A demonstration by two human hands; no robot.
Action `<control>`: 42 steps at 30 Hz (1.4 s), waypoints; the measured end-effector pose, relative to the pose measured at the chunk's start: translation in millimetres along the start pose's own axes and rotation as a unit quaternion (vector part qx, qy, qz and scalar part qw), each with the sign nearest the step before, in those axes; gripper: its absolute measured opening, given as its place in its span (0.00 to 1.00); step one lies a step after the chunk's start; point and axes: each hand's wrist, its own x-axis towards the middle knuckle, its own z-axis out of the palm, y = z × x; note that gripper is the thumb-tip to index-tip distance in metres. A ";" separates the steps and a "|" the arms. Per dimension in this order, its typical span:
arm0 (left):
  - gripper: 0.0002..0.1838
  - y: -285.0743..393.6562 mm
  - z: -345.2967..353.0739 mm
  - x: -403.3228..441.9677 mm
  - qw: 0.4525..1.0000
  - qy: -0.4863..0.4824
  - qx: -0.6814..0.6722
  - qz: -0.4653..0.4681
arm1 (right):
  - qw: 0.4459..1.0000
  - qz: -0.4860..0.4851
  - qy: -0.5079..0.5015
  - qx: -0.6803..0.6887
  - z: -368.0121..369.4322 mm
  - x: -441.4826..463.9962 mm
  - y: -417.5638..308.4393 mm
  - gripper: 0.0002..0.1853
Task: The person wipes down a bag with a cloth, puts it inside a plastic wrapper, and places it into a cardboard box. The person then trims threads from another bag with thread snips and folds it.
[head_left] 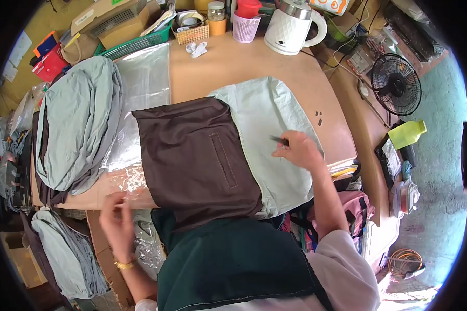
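My right hand [302, 149] is closed around a small dark pointed tool [280, 140], its tip over the pale grey-green part of a cloth piece [264, 111]. The tool's exact kind is unclear. Joined to the pale part is a dark brown cloth panel [192, 155] with a long, narrow stitched rectangle. My left hand [118, 223], slightly blurred and with a gold-coloured bracelet at its wrist, is at the table's front edge. Its fingers are curled together, and whatever may be between them is too small to see. It is apart from the brown panel.
At the left lies a pile of pale grey-green cloth [80, 122] beside clear plastic sheets [145, 78]. A white kettle [288, 28], a lilac basket [245, 28] and a green tray [135, 44] line the back of the table [213, 67]. A black fan [396, 84] stands right.
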 end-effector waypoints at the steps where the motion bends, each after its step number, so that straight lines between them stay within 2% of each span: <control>1: 0.08 12.0 16.5 2.0 0.998 -0.045 -0.025 0.031 | 1.000 0.019 -0.003 -0.008 13.5 -2.1 7.7 0.14; 2: 0.08 27.0 36.6 7.4 0.993 -0.088 -0.050 0.063 | 1.000 0.018 -0.002 -0.011 16.9 -6.6 6.3 0.14; 4: 0.07 48.9 79.7 15.8 0.969 -0.153 -0.097 0.170 | 0.990 0.047 0.106 0.082 22.3 -14.0 1.0 0.09; 5: 0.07 60.8 98.6 17.5 0.954 -0.188 -0.132 0.191 | 0.990 0.047 0.107 0.081 17.6 -16.7 -2.2 0.09; 7: 0.08 78.7 131.8 19.4 0.919 -0.271 -0.197 0.208 | 0.943 0.119 0.102 0.294 -0.8 -26.3 -14.1 0.04; 8: 0.11 87.1 145.2 20.2 0.898 -0.319 -0.225 0.203 | 0.943 0.121 0.103 0.293 -4.3 -31.8 -20.9 0.04; 10: 0.17 114.3 167.3 18.7 0.898 -0.308 -0.273 0.157 | 0.881 0.080 0.128 0.448 -3.1 -39.7 -43.0 0.04; 11: 0.17 121.8 176.0 19.2 0.899 -0.306 -0.271 0.156 | 0.908 0.014 0.121 0.401 2.5 -40.8 -58.9 0.06; 12: 0.21 125.5 184.6 19.5 0.894 -0.320 -0.272 0.155 | 0.889 0.015 0.079 0.450 4.0 -45.8 -81.2 0.10; 14: 0.24 125.4 202.7 22.7 0.887 -0.337 -0.275 0.157 | 0.876 0.026 0.116 0.467 11.8 -44.2 -84.6 0.16; 15: 0.25 121.8 214.9 25.2 0.892 -0.331 -0.209 0.226 | 0.877 0.025 0.119 0.465 13.2 -38.6 -72.1 0.16; 16: 0.26 117.6 228.7 27.8 0.889 -0.322 -0.142 0.293 | 0.864 0.042 0.195 0.462 15.0 -27.7 -49.1 0.18; 17: 0.28 113.6 245.8 30.2 0.884 -0.307 -0.148 0.320 | 0.845 0.057 0.270 0.457 16.8 -17.5 -27.8 0.20; 18: 0.28 115.0 259.1 32.2 0.883 -0.306 -0.149 0.323 | 0.845 0.056 0.273 0.456 18.4 -9.7 -10.5 0.20; 20: 0.25 118.4 281.1 33.8 0.891 -0.292 -0.091 0.335 | 0.798 0.166 0.333 0.475 25.6 -1.6 16.4 0.21; 21: 0.20 118.3 289.5 36.8 0.886 -0.277 -0.110 0.356 | 0.770 0.170 0.339 0.512 30.5 1.3 18.0 0.20; 22: 0.20 116.4 297.1 39.8 0.883 -0.280 -0.110 0.359 | 0.768 0.172 0.343 0.513 33.3 1.4 20.5 0.20; 24: 0.15 113.1 306.6 44.3 0.893 -0.314 -0.125 0.298 | 0.805 0.134 0.328 0.477 39.6 -1.6 24.5 0.20; 25: 0.15 112.4 308.2 45.1 0.891 -0.319 -0.124 0.298 | 0.816 0.133 0.324 0.460 43.0 -1.5 26.8 0.20; 27: 0.08 111.5 306.6 48.7 0.923 -0.266 -0.194 0.198 | 0.815 0.129 0.322 0.465 42.3 -2.3 26.4 0.20; 28: 0.08 110.4 298.5 52.8 0.924 -0.267 -0.191 0.199 | 0.813 0.121 0.322 0.469 40.8 -1.6 25.4 0.21; 30: 0.09 101.3 271.0 62.7 0.920 -0.286 -0.266 0.002 | 0.814 0.113 0.315 0.474 40.0 -3.5 26.2 0.21; 32: 0.09 81.4 229.0 65.5 0.823 -0.255 -0.497 -0.106 | 0.817 0.104 0.307 0.478 39.0 -5.5 27.8 0.21; 33: 0.10 78.1 191.9 67.5 0.830 -0.220 -0.498 -0.120 | 0.829 0.110 0.298 0.460 39.4 -6.7 29.0 0.20; 34: 0.12 59.6 161.8 63.2 0.851 -0.166 -0.496 -0.045 | 0.841 0.117 0.289 0.442 40.3 -6.7 29.8 0.19; 35: 0.14 32.7 129.3 59.0 0.784 -0.135 -0.598 -0.092 | 0.840 0.116 0.285 0.448 40.5 -5.5 31.8 0.19; 36: 0.12 8.4 90.7 50.0 0.871 -0.067 -0.476 -0.101 | 0.889 0.095 0.257 0.367 40.1 -4.6 34.7 0.17; 37: 0.10 -14.2 62.1 37.6 0.918 0.111 -0.323 -0.202 | 0.930 0.070 0.228 0.281 39.1 -2.7 35.7 0.16; 38: 0.06 -6.5 20.5 32.1 0.999 0.010 0.002 -0.047 | 0.930 0.064 0.225 0.284 32.1 0.1 30.3 0.16; 39: 0.13 -22.7 -11.5 21.7 0.996 0.005 -0.004 -0.089 | 0.959 0.046 0.185 0.212 20.1 2.6 20.2 0.14; 40: 0.19 -29.6 -26.5 10.1 0.994 0.090 0.025 -0.051 | 0.980 0.028 0.143 0.137 13.4 5.8 12.0 0.12; 41: 0.24 -36.6 -41.6 -1.6 0.982 0.176 0.059 -0.017 | 0.978 0.020 0.153 0.144 13.1 14.7 6.0 0.11; 42: 0.21 -53.0 -76.0 -10.5 0.972 0.147 0.148 -0.111 | 0.978 0.014 0.151 0.145 10.1 26.3 -4.3 0.11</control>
